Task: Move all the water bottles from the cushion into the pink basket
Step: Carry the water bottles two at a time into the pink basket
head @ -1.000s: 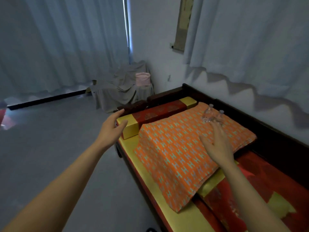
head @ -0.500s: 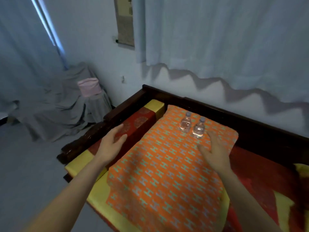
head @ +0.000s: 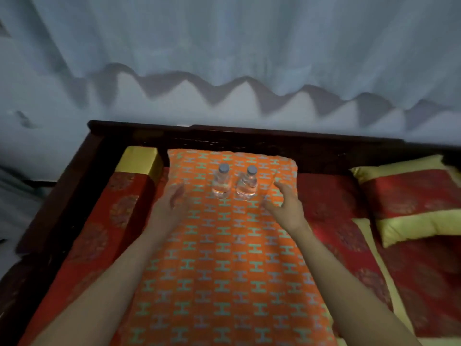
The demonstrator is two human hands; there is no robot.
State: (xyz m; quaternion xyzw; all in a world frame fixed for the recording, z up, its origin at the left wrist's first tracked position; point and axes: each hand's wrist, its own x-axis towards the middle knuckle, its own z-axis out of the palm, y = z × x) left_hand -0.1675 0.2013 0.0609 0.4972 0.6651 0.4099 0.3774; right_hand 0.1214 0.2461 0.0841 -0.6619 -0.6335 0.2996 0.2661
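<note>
Both empty with fingers spread, left hand (head: 172, 203) and right hand (head: 284, 206) flank the water bottles (head: 220, 182) on the orange cushion (head: 224, 258), apparently to grasp one each.

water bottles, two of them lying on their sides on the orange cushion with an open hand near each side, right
Not quite. The head view shows the left water bottle and the right water bottle standing upright, caps up, not lying on their sides. The rest holds: they are on the orange cushion, with the open left hand and the open right hand near each side.
</note>
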